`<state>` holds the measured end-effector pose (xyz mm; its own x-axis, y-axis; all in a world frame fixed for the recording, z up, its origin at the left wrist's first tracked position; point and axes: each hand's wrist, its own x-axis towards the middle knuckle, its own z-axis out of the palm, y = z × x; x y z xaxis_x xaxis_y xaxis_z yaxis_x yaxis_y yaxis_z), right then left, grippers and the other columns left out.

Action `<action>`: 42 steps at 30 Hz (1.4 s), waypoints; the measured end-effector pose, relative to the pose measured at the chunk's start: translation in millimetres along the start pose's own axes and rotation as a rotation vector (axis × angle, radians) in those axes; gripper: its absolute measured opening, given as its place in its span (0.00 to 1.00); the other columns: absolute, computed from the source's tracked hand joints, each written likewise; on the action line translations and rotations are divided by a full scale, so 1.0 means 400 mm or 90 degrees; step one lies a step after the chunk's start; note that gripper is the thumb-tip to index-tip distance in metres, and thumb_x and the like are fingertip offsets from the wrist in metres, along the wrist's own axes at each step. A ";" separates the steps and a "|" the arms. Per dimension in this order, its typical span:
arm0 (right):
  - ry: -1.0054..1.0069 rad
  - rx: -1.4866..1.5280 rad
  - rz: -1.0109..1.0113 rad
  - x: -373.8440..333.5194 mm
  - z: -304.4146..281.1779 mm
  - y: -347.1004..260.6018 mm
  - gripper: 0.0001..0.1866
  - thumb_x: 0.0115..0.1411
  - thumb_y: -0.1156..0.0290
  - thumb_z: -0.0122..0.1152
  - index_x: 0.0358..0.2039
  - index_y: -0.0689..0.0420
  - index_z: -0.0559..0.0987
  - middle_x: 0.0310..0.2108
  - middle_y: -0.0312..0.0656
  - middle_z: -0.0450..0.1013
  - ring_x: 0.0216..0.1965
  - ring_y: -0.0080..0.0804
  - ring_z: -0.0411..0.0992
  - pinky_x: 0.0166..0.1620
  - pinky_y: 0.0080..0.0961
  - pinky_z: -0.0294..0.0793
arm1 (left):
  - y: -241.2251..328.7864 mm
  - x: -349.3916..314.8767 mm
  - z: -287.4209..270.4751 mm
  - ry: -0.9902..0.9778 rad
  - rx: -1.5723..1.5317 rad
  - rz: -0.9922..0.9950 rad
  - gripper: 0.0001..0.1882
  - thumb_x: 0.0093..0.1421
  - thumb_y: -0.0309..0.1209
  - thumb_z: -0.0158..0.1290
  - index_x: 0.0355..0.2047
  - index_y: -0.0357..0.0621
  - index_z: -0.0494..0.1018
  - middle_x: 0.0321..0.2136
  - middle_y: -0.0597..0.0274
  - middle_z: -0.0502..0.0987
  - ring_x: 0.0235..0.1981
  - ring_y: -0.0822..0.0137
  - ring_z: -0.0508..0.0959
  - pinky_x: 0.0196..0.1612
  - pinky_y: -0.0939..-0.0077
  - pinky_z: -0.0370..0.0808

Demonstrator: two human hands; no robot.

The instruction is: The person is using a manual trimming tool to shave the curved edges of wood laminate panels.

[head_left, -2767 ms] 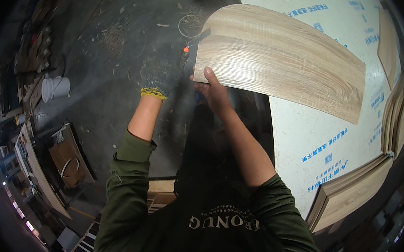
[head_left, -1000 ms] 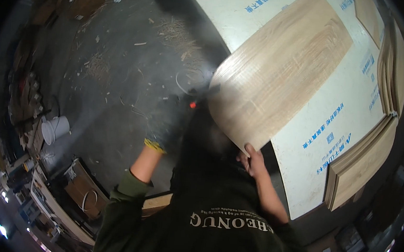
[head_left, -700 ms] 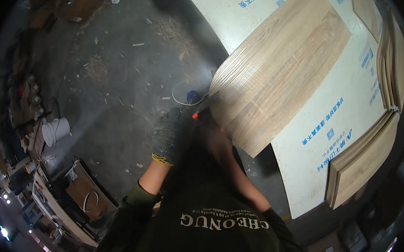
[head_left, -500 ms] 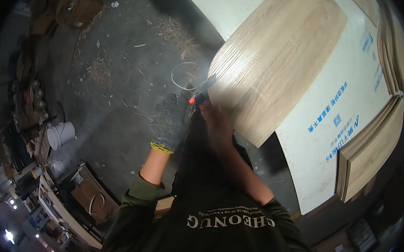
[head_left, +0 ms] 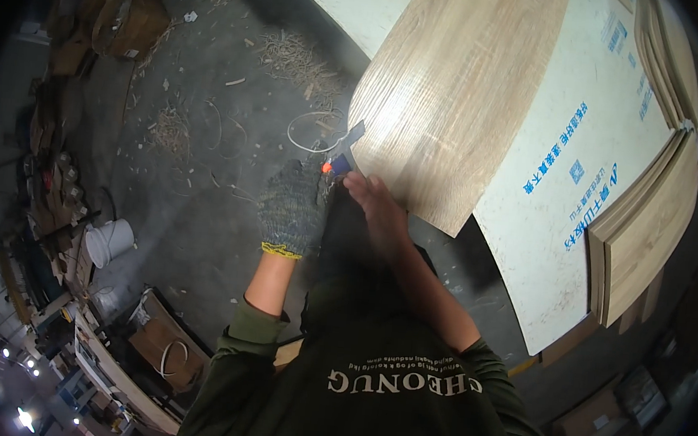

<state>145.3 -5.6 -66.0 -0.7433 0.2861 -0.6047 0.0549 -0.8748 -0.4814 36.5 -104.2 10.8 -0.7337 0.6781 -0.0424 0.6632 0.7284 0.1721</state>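
Note:
My left hand, in a dark grey knitted glove with a yellow cuff, is closed around a flat-bladed hand tool with a dark blue and orange handle. The tool's grey blade lies against the near left edge of a wood-grain panel. My bare right hand is close beside the tool, fingers reaching toward the panel's edge; its fingertips look apart, though whether they touch the tool or the panel I cannot tell. A thin pale loop of strip shows just beyond the glove.
Under the panel lies a large white board with blue print. Curved wood-grain panels are stacked at the right. Shavings litter the grey floor. A white bucket and a cardboard-lined frame stand at the left.
The panel and white board sit slightly farther left and up in the picture. Both hands and the tool stay at the panel's edge; my right hand, blurred before, is sharper now.

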 end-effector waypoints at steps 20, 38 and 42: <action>-0.035 -0.005 -0.027 0.000 -0.001 0.000 0.26 0.67 0.57 0.50 0.53 0.68 0.68 0.52 0.52 0.70 0.56 0.42 0.69 0.63 0.37 0.59 | -0.082 0.129 0.006 0.008 0.046 0.099 0.22 0.63 0.43 0.49 0.57 0.56 0.69 0.31 0.50 0.75 0.31 0.51 0.77 0.32 0.57 0.73; -0.119 -0.164 -0.048 -0.011 -0.122 -0.015 0.24 0.71 0.61 0.38 0.55 0.69 0.67 0.51 0.52 0.71 0.57 0.40 0.68 0.63 0.34 0.61 | -0.051 0.278 0.000 0.047 0.030 0.203 0.18 0.63 0.43 0.49 0.50 0.50 0.74 0.32 0.48 0.75 0.34 0.49 0.77 0.36 0.56 0.73; -0.081 -0.178 -0.032 -0.092 -0.181 -0.062 0.19 0.66 0.62 0.51 0.48 0.64 0.72 0.46 0.48 0.75 0.46 0.33 0.74 0.45 0.27 0.73 | 0.015 0.136 -0.024 0.048 -0.052 0.140 0.20 0.62 0.42 0.50 0.52 0.51 0.72 0.30 0.49 0.75 0.32 0.50 0.76 0.34 0.56 0.73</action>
<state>219.7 33.9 -77.8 -0.8262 0.2602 -0.4997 0.1841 -0.7136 -0.6759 -0.9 -64.0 18.9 -0.5841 0.8079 0.0783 0.7962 0.5515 0.2488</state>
